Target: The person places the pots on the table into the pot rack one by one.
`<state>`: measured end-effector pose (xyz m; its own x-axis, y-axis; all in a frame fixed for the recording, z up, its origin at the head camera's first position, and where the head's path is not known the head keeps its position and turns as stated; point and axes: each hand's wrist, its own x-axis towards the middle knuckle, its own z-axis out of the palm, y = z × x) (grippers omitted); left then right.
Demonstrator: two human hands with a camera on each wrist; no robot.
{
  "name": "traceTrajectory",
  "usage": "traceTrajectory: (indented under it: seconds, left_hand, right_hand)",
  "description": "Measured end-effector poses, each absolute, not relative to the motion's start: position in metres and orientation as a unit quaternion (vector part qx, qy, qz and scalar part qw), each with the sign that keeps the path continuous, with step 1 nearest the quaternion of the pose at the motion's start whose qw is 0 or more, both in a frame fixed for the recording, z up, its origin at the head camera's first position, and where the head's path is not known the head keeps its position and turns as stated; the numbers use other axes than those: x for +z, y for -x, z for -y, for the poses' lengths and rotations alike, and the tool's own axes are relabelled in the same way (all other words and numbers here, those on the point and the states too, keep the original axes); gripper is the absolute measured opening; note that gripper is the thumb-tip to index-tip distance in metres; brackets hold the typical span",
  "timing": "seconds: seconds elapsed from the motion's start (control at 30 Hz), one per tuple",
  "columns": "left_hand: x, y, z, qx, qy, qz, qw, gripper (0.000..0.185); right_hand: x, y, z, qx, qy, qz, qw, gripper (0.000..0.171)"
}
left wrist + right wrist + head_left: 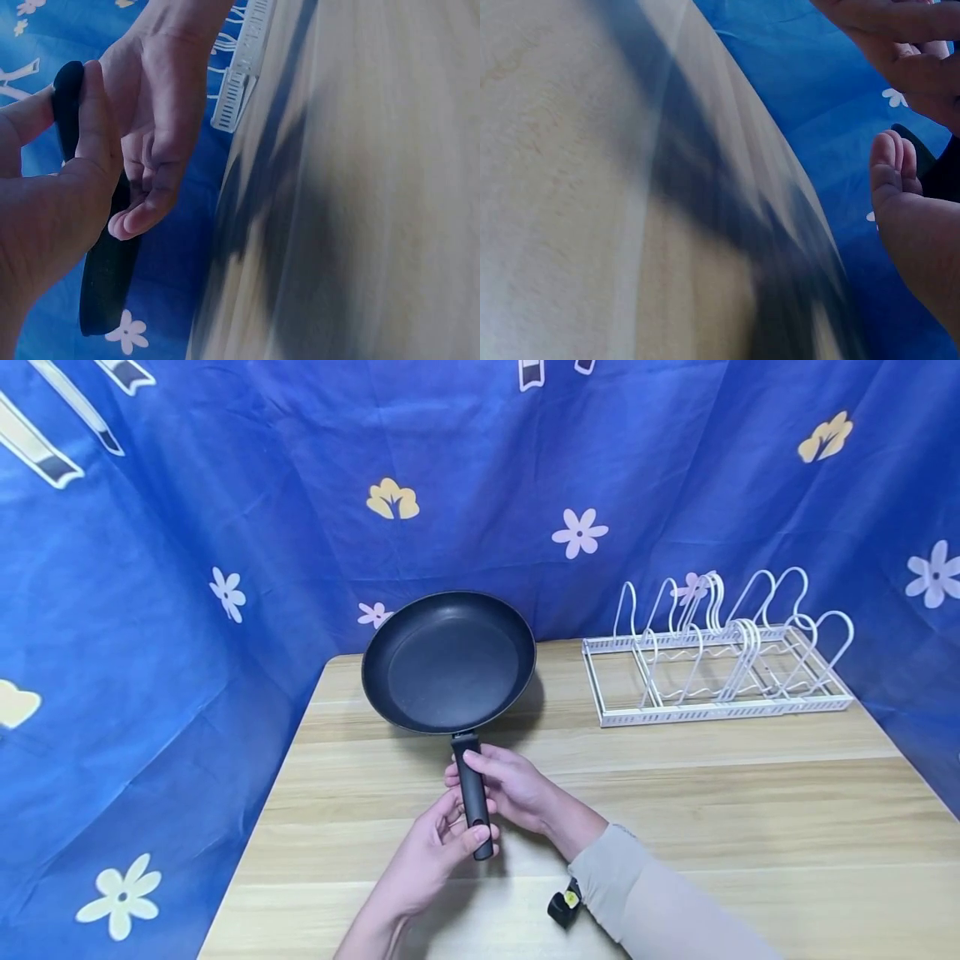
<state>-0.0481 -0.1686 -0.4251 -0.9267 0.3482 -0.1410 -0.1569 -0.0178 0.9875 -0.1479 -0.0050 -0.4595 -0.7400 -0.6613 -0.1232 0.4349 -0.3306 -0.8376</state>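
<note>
A black frying pan point(453, 668) is held up over the wooden table, its inside facing the head camera and its handle point(472, 785) toward the person. Near the handle's end, the left hand point(442, 843) pinches it between thumb and fingers. Higher up, close to the pan body, the right hand point(517, 785) grips the same handle with its thumb on top. In the left wrist view the pan point(109, 289) appears edge-on beyond both hands. The right wrist view catches only a dark part of the pan point(922, 154) beside the right hand point(922, 232).
A white wire rack point(720, 710) with upright loops stands at the back right of the wooden table point(675, 810). Blue patterned cloth point(465, 460) hangs behind and at the sides. A small black strap piece point(564, 906) shows beside the right sleeve point(637, 885).
</note>
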Motion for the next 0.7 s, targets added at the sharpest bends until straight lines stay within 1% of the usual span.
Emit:
traceTrajectory:
  seconds: [0.13, 0.27, 0.37, 0.47, 0.6, 0.7]
  left_hand:
    - [-0.422, 0.051, 0.162, 0.709, -0.077, -0.677, 0.180, 0.064]
    - [-0.420, 0.052, 0.157, 0.709, -0.081, -0.676, 0.184, 0.064]
    - [-0.418, 0.052, 0.156, 0.713, -0.083, -0.670, 0.187, 0.065]
    - [-0.415, 0.053, 0.154, 0.721, -0.091, -0.661, 0.189, 0.065]
    - [-0.408, 0.055, 0.151, 0.729, -0.107, -0.648, 0.195, 0.063]
    - [-0.402, 0.056, 0.149, 0.727, -0.116, -0.648, 0.195, 0.062]
  right_hand:
    - [-0.456, 0.149, -0.002, -0.819, 0.125, -0.450, 0.335, 0.048]
    - [-0.451, 0.148, -0.008, -0.827, 0.135, -0.437, 0.328, 0.036]
    - [-0.447, 0.147, -0.011, -0.830, 0.148, -0.429, 0.324, 0.030]
    - [-0.443, 0.147, -0.014, -0.834, 0.162, -0.421, 0.318, 0.033]
    - [-0.435, 0.146, -0.022, -0.839, 0.174, -0.410, 0.311, 0.043]
    - [-0.430, 0.145, -0.027, -0.842, 0.182, -0.404, 0.308, 0.045]
